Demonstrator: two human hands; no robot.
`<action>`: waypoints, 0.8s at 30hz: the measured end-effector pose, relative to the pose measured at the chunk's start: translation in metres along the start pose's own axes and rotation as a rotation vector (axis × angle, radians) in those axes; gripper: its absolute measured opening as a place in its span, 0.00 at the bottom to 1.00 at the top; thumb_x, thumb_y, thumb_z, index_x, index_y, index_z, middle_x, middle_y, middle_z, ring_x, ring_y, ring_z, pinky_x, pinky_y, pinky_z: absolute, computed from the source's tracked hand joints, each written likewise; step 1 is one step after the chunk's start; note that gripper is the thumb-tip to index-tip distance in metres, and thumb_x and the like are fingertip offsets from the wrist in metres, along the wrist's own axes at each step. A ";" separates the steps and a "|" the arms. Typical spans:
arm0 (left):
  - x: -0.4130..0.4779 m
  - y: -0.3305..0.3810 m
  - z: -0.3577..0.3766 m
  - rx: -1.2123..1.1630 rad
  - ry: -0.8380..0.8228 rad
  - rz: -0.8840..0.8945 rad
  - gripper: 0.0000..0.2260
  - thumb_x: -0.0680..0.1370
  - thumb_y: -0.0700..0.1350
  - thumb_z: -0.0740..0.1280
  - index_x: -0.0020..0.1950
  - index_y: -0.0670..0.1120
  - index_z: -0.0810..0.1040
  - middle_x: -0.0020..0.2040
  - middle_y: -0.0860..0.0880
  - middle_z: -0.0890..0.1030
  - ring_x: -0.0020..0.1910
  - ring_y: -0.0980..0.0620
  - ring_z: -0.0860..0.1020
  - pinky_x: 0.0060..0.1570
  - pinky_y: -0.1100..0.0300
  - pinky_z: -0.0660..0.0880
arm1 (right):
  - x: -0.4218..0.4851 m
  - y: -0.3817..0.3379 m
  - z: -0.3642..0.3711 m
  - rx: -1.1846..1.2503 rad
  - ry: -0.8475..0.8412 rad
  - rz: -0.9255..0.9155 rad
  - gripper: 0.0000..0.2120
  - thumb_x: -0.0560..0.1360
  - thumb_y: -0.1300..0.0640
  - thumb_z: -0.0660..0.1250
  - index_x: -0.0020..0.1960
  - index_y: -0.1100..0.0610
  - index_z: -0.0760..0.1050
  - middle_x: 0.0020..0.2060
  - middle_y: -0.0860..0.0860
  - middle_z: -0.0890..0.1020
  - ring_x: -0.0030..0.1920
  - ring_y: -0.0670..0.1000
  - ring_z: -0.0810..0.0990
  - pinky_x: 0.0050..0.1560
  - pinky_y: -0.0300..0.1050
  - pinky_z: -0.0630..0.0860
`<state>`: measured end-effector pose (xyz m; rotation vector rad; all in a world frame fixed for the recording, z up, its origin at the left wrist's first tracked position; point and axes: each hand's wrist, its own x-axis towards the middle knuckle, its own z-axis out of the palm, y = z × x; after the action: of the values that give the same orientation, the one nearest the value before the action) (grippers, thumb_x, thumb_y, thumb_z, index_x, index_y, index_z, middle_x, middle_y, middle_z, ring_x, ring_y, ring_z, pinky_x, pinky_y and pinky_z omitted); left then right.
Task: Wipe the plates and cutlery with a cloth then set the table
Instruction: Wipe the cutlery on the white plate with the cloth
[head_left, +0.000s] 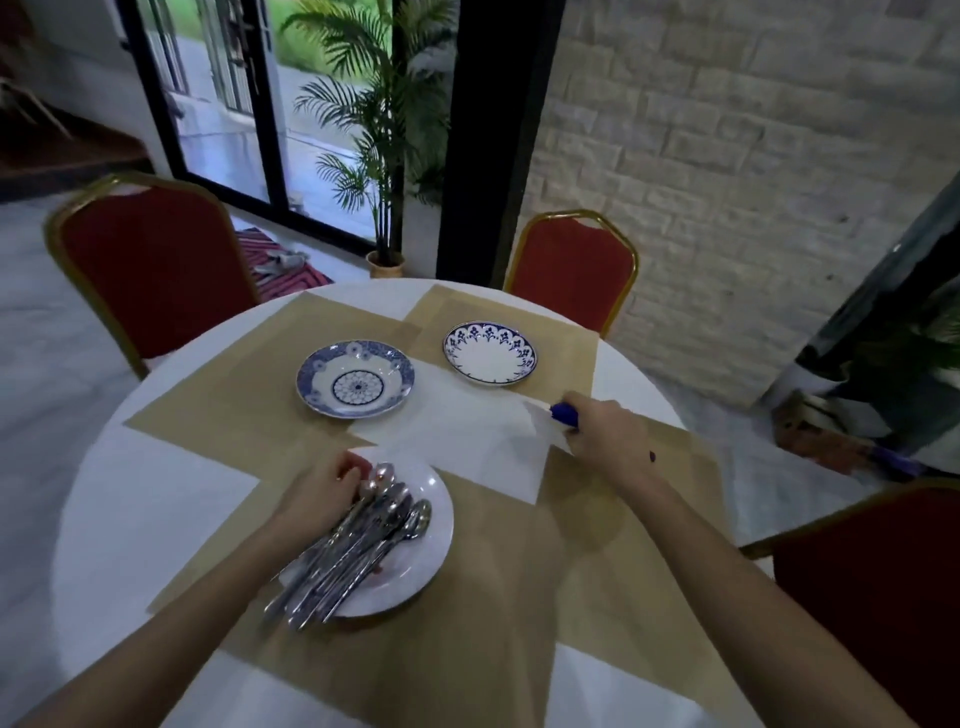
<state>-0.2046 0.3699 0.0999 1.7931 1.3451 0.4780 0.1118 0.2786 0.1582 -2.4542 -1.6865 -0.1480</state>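
Tan placemat (493, 597) beneath glossy round plate (418, 569), shiny cutlery (363, 540)

Both arms (727, 561) are showing bare. The right hand (610, 439) is bearing a small dark purple spot on its back; the left hand (322, 493) is showing red at one nail.

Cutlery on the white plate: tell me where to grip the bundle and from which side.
Take the grip on the handles of the cutlery, from the near left. They lie side by side, slanting, and jut past the rim of the white plate, so fingers can wrap under them; the left hand covers the bowl ends.
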 end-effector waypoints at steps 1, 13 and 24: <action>-0.004 -0.007 0.002 0.123 0.028 0.028 0.08 0.80 0.42 0.60 0.51 0.51 0.78 0.50 0.50 0.82 0.49 0.49 0.78 0.48 0.58 0.72 | 0.000 -0.004 0.007 -0.060 0.001 -0.030 0.15 0.72 0.62 0.63 0.57 0.51 0.73 0.45 0.50 0.79 0.45 0.54 0.77 0.34 0.43 0.66; -0.033 -0.059 0.018 0.567 0.049 0.180 0.11 0.78 0.48 0.61 0.56 0.51 0.79 0.53 0.50 0.80 0.51 0.47 0.78 0.45 0.57 0.73 | -0.032 -0.010 0.103 -0.256 -0.225 -0.154 0.17 0.74 0.59 0.64 0.61 0.52 0.66 0.52 0.49 0.77 0.49 0.52 0.76 0.39 0.45 0.71; -0.033 -0.083 0.046 0.794 0.068 0.318 0.07 0.69 0.49 0.72 0.40 0.47 0.80 0.34 0.47 0.77 0.30 0.45 0.77 0.27 0.58 0.74 | -0.036 0.006 0.105 0.038 -0.342 0.062 0.14 0.74 0.44 0.66 0.55 0.50 0.68 0.46 0.47 0.77 0.45 0.50 0.75 0.37 0.43 0.68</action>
<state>-0.2343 0.3294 0.0126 2.6837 1.4079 0.1641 0.1032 0.2635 0.0484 -2.6153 -1.7107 0.3267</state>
